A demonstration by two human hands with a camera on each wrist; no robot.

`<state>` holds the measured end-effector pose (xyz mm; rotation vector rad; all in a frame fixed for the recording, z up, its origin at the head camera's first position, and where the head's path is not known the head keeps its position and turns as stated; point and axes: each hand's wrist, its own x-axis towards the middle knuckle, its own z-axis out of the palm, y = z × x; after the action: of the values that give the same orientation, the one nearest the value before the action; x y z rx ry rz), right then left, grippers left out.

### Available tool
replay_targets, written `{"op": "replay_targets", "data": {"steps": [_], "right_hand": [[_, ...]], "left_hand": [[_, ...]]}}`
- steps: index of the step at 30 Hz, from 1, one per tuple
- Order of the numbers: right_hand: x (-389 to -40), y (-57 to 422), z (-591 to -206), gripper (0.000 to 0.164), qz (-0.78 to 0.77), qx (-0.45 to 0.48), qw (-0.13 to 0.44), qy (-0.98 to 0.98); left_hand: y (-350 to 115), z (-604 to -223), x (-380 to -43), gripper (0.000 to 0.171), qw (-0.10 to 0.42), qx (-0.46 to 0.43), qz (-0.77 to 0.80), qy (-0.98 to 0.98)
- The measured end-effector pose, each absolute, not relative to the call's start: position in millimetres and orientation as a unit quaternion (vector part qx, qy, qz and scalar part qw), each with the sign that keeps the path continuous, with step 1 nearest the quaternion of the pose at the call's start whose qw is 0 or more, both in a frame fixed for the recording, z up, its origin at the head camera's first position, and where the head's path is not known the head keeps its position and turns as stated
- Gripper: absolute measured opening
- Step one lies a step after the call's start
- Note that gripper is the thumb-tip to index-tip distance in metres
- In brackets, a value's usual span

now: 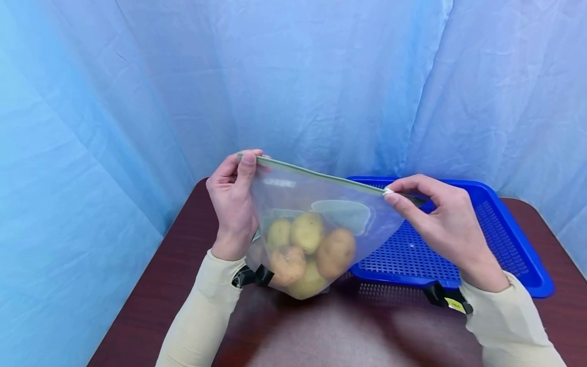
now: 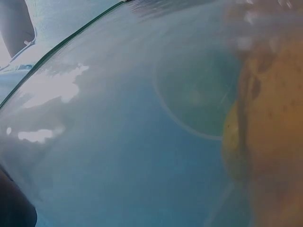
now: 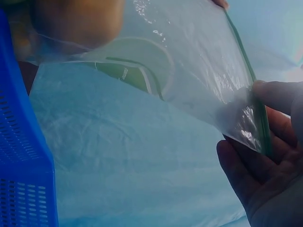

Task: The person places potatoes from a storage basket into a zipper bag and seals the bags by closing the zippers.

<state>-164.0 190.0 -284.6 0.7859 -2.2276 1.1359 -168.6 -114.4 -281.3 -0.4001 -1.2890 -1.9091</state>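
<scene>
A clear zip bag (image 1: 385, 224) with a green strip along its top hangs between both hands, several potatoes (image 1: 336, 252) gathered in its bottom. My left hand (image 1: 234, 204) pinches the upper left corner, thumb in front. My right hand (image 1: 447, 224) pinches the strip near the other end, at a small white piece (image 1: 388, 191). In the right wrist view, thumb and fingers (image 3: 279, 94) grip the green edge from both sides. The bag (image 2: 128, 142) fills most of the left wrist view, with a blurred potato (image 2: 274, 127) at right. Whether the bag's bottom touches the table is hard to tell.
A blue perforated plastic basket (image 1: 513, 229) stands behind and right of the bag, partly covered by it and my right hand. Both are on a dark red-brown table (image 1: 174, 275). Light blue curtains (image 1: 321, 76) hang behind and at the sides.
</scene>
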Motion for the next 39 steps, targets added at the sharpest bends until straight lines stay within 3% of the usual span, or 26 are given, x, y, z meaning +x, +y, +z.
{"op": "replay_targets", "data": {"steps": [31, 35, 39], "right_hand": [[-163.6, 209.5, -293.4, 0.019, 0.417, 0.261, 0.252, -0.833], [-164.4, 208.7, -297.9, 0.024, 0.467, 0.238, 0.202, -0.827], [-167.1, 206.9, -309.0, 0.047, 0.549, 0.215, 0.080, -0.804]], "left_hand": [[-126.1, -285.7, -172.4, 0.024, 0.391, -0.152, -0.766, -0.487], [-126.1, -285.9, -173.3, 0.025, 0.380, -0.152, -0.772, -0.487], [-125.7, -285.7, -174.3, 0.025, 0.368, -0.149, -0.779, -0.485]]}}
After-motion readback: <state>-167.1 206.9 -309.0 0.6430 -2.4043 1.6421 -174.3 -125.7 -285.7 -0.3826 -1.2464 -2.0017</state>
